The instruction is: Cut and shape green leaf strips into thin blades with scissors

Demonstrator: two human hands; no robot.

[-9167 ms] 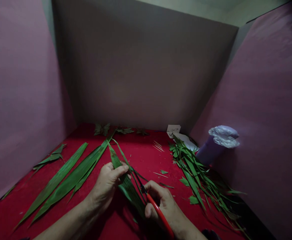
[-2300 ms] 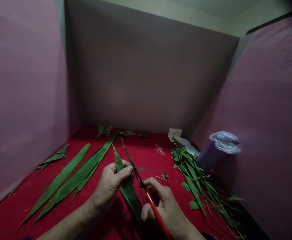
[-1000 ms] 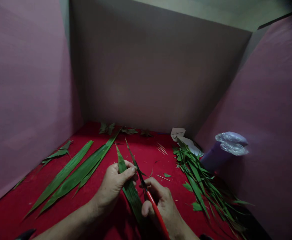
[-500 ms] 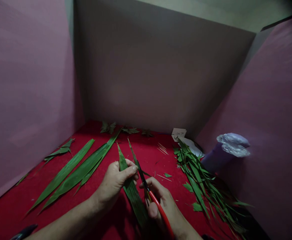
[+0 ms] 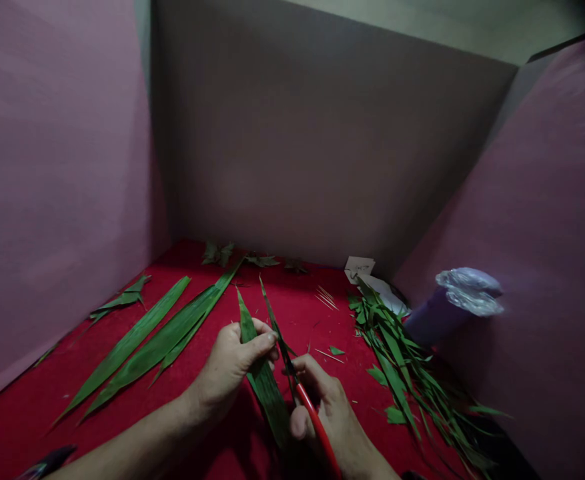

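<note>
A long green leaf point(image 5: 267, 393) is pinched between the thumb and fingers of my left hand point(image 5: 245, 350), its pointed tip upward. A thin strip point(image 5: 267, 303) stands apart from the leaf's right side, also near my left fingertips. My right hand point(image 5: 327, 400) grips red-handled scissors point(image 5: 317, 423), whose dark blades reach up along the strip beside my left thumb. The lower end of the leaf is dim and partly lost in shadow.
More long leaves point(image 5: 159, 357) lie to the left on the red cloth point(image 5: 207, 447). Cut leaf scraps point(image 5: 397, 353) are heaped at the right, by a purple roll in clear plastic point(image 5: 437, 310). Toothpicks point(image 5: 327, 298), a card point(image 5: 359, 265) and folded leaf pieces point(image 5: 217, 253) sit toward the back.
The scissors and my right hand have shifted slightly, and the handles look closer together. My left hand keeps its hold on the leaf. The view has moved a little.
</note>
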